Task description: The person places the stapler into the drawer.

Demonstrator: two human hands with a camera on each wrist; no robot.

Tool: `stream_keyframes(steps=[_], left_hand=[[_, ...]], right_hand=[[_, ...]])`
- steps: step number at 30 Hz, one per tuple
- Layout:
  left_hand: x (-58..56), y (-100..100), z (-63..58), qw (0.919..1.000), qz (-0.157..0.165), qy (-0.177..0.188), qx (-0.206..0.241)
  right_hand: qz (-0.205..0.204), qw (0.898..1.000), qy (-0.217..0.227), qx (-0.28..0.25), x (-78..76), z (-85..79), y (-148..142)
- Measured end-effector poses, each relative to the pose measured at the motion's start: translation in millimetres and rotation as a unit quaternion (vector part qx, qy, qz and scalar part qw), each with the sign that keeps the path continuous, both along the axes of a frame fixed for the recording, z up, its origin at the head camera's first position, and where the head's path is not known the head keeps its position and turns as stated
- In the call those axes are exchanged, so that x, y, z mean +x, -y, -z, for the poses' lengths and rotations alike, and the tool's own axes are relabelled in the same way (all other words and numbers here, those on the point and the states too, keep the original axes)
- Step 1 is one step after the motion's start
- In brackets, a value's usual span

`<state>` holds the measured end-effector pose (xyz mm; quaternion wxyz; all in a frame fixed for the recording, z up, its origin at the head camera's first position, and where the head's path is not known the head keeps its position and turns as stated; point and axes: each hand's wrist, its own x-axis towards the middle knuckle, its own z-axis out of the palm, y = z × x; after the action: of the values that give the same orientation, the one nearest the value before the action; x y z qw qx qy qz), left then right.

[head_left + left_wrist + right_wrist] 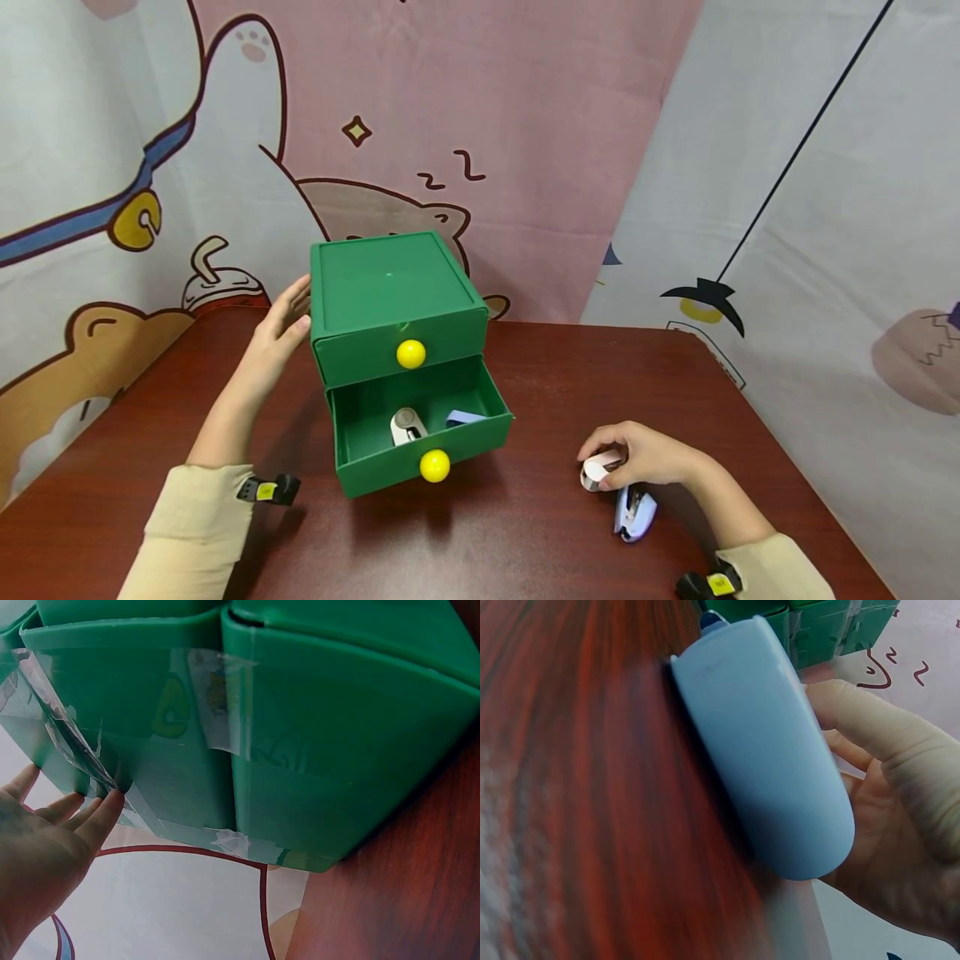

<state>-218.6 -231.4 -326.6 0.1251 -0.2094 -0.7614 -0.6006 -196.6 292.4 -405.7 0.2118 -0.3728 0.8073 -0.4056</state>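
Observation:
A green two-drawer box (397, 283) with yellow knobs stands on the table, its lower drawer (352, 458) pulled out. In that drawer lie a white stapler (406, 424) and a light-purple item (465, 418), partly hidden by the drawer front. My left hand (281, 329) touches the box's left side with extended fingers, also seen on the taped green wall (165, 697) in the left wrist view. To the right, my right hand (641, 454) pinches a small white-and-pink stapler (596, 472) between thumb and fingers. A lavender-blue stapler (635, 514) lies just below that hand, large in the right wrist view.
The dark red-brown table (540, 542) extends around the box. Behind it hangs a cartoon-printed curtain (525, 167), close to the table's back edge. Strips of clear tape (217, 705) run across the box's side.

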Motion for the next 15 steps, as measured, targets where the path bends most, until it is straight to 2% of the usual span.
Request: stream_keyframes(steps=[15], left_hand=[[0.2, 0.4, 0.4, 1.0000, 0.001, -0.001, 0.005]], right_hand=[[0.030, 0.998, -0.045, -0.020, -0.9, -9.3, 9.1]])
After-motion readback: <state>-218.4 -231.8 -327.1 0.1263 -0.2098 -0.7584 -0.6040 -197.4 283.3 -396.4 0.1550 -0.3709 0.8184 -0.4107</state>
